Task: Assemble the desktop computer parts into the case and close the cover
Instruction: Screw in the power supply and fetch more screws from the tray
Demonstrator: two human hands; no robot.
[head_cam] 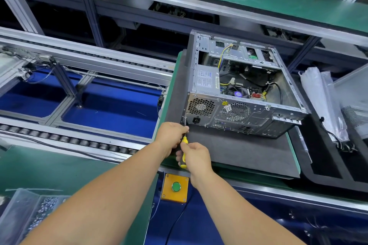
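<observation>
An open metal computer case [256, 109] lies on its side on a dark mat [235, 151], its back panel facing me. Inside I see the power supply [206, 79], cables and the motherboard. A yellow-and-black screwdriver [184, 145] points up at the lower left corner of the back panel, beside the power socket. My right hand [196, 157] grips its handle. My left hand [172, 135] curls round the upper part of the screwdriver near the shaft. The tip sits at the case's edge.
A grey side panel [352, 101] and clear plastic bags [322, 101] lie to the right. A yellow box with a green push button [176, 186] sits at the bench front. A tray of screws [42, 211] is at the lower left. A roller conveyor [79, 139] runs to the left.
</observation>
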